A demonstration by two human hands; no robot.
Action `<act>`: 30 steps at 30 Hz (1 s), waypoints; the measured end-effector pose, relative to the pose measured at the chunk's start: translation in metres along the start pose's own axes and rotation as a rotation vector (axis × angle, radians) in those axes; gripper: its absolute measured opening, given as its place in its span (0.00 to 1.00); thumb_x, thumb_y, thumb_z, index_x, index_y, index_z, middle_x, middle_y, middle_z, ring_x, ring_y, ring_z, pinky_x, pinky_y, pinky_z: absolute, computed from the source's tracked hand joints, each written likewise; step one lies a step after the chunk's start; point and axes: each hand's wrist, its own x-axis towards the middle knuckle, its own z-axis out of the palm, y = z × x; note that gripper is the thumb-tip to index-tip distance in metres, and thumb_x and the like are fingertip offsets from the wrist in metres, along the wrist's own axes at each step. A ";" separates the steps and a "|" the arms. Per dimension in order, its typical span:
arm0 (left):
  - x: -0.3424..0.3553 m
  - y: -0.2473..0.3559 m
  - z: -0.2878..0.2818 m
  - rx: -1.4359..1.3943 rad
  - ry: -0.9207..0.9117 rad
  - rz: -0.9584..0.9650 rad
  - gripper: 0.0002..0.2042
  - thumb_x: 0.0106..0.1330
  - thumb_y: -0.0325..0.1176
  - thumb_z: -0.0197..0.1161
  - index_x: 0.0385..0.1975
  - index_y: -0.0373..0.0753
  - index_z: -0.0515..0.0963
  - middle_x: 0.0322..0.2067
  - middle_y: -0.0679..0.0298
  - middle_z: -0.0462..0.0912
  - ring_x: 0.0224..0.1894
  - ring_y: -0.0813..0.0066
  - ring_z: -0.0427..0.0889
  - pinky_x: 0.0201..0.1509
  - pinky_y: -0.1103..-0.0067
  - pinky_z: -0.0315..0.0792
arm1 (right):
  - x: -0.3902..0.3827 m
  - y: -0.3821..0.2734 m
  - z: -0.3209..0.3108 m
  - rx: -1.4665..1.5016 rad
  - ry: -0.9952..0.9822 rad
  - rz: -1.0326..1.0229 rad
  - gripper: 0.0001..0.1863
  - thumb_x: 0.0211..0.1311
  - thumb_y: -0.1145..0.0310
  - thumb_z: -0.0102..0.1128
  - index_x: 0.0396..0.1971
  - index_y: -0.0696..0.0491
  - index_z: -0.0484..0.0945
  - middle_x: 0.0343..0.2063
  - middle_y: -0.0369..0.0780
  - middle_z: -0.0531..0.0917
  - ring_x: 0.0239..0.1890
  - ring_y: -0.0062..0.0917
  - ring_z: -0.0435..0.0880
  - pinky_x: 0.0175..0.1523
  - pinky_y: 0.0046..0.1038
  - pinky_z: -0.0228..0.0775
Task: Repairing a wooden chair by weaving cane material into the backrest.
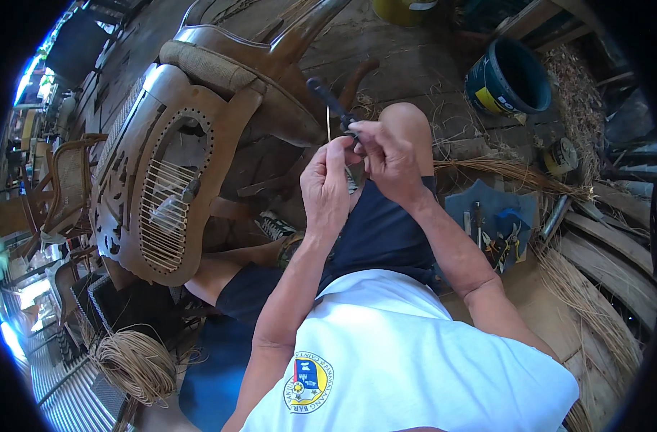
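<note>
Both hands meet above my lap. My left hand (327,183) is closed in a pinch on a thin pale cane strand (328,124), whose end sticks up past the fingers. My right hand (389,160) is closed on a dark hand tool (330,99); its exact kind is hard to make out. The tool's working part lies among the fingertips, mostly hidden. Left of my hands, a carved wooden chair (227,126) lies tipped over. Parallel cane strands (163,234) span the lower part of the oval opening in its panel, and small holes line the rim.
A coil of cane (137,366) sits at lower left. On the right, hand tools (502,245) lie on a blue piece (461,205), near loose cane strands (512,174). A dark bucket (505,79) stands at upper right. More chairs (69,183) stand at far left.
</note>
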 end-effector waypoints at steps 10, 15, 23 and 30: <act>0.011 -0.007 -0.037 0.107 -0.011 0.113 0.09 0.75 0.29 0.57 0.49 0.34 0.78 0.39 0.63 0.85 0.25 0.90 0.70 0.29 0.89 0.66 | -0.001 0.019 -0.023 0.716 -0.087 0.650 0.08 0.72 0.66 0.59 0.39 0.55 0.80 0.26 0.33 0.82 0.20 0.09 0.75 0.25 0.13 0.65; 0.005 -0.015 -0.029 0.249 -0.105 -0.088 0.09 0.71 0.28 0.62 0.46 0.33 0.82 0.32 0.66 0.85 0.28 0.88 0.77 0.32 0.88 0.72 | -0.009 0.018 -0.010 0.899 -0.146 0.736 0.05 0.71 0.68 0.61 0.38 0.53 0.80 0.28 0.33 0.82 0.21 0.09 0.74 0.25 0.14 0.62; 0.002 -0.021 -0.038 0.088 -0.113 -0.086 0.11 0.72 0.33 0.62 0.46 0.31 0.81 0.31 0.67 0.85 0.29 0.89 0.77 0.32 0.89 0.71 | -0.012 0.009 0.008 0.612 -0.259 0.620 0.07 0.70 0.67 0.62 0.35 0.52 0.74 0.24 0.31 0.78 0.22 0.09 0.74 0.25 0.14 0.66; 0.004 -0.026 -0.038 0.201 0.016 0.072 0.10 0.73 0.33 0.60 0.38 0.30 0.81 0.28 0.65 0.84 0.29 0.85 0.78 0.35 0.84 0.72 | -0.014 -0.003 0.020 0.558 -0.138 0.513 0.11 0.73 0.64 0.58 0.44 0.53 0.70 0.23 0.32 0.79 0.22 0.11 0.77 0.25 0.16 0.68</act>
